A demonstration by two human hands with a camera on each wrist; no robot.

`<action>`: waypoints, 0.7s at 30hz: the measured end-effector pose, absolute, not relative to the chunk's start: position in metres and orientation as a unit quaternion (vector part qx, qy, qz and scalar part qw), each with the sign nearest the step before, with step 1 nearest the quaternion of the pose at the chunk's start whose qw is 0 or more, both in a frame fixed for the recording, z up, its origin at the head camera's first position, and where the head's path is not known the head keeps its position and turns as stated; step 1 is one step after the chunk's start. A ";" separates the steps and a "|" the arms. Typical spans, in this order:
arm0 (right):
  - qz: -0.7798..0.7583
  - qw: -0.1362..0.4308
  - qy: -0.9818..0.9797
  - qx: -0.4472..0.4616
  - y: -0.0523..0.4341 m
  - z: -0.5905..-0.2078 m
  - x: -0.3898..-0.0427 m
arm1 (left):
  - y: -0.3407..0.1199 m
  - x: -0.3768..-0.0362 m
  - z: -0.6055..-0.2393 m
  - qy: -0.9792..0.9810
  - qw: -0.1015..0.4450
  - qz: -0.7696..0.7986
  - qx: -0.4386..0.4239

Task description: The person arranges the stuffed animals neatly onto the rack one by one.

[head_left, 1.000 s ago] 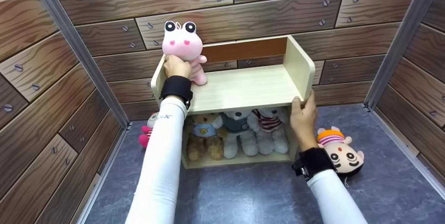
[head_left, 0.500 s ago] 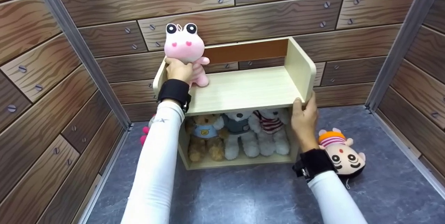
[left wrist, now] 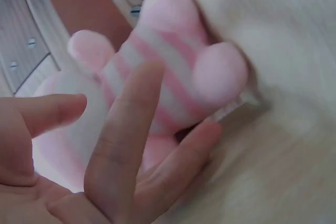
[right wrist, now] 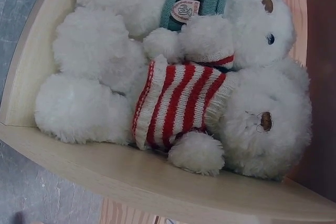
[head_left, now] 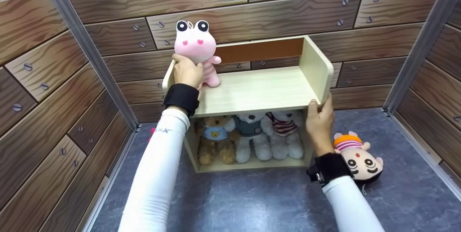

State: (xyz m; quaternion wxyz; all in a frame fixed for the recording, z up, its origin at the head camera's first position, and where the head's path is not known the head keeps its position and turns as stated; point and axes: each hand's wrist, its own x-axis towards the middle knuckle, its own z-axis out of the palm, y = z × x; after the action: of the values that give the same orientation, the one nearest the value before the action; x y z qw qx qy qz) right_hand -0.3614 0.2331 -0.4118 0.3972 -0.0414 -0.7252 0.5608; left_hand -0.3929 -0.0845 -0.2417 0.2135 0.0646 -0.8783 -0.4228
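Note:
A pink frog-like plush toy [head_left: 196, 46] with a striped body sits upright at the left end of the top board of a small wooden shelf [head_left: 252, 91]. My left hand [head_left: 188, 72] is in front of the plush toy's body. In the left wrist view its fingers [left wrist: 126, 129] are spread and fairly straight beside the striped belly, not curled round it; whether they touch is hard to tell. My right hand [head_left: 320, 124] grips the shelf's right side at the front edge, thumb in front and fingers on the outer side.
On the lower shelf sit a brown teddy bear [head_left: 216, 149], a white bear in a green top [head_left: 252, 145] and a white bear in a striped top [right wrist: 181, 103]. A doll [head_left: 360, 160] lies on the floor at right. My left sleeve mostly hides a pink toy [head_left: 152, 130].
My left thumb and fingers have loosened from the plush toy, which stays in place. The right hand keeps its grip. The head view has shifted slightly, and my sleeve covers more of the pink floor toy.

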 end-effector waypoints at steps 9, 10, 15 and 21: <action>0.560 0.404 -0.722 -0.037 0.233 -0.412 -0.360 | -0.116 -0.378 -0.239 -0.908 0.351 -0.212 0.082; 0.559 0.405 -0.722 -0.038 0.233 -0.412 -0.360 | -0.120 -0.377 -0.245 -0.899 0.371 -0.216 0.084; 0.554 0.403 -0.727 -0.038 0.235 -0.411 -0.359 | -0.135 -0.382 -0.281 -0.849 0.408 -0.334 0.032; 0.521 0.380 -0.764 -0.015 0.248 -0.429 -0.348 | -0.141 -0.384 -0.296 -0.819 0.432 -0.374 -0.052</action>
State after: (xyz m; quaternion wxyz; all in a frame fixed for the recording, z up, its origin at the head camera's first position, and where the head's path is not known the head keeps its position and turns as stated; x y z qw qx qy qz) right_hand -0.3477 0.2479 -0.4293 0.3799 -0.0152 -0.7641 0.5211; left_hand -0.3842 -0.1405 -0.2956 0.4321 -0.0518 -0.8189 -0.3742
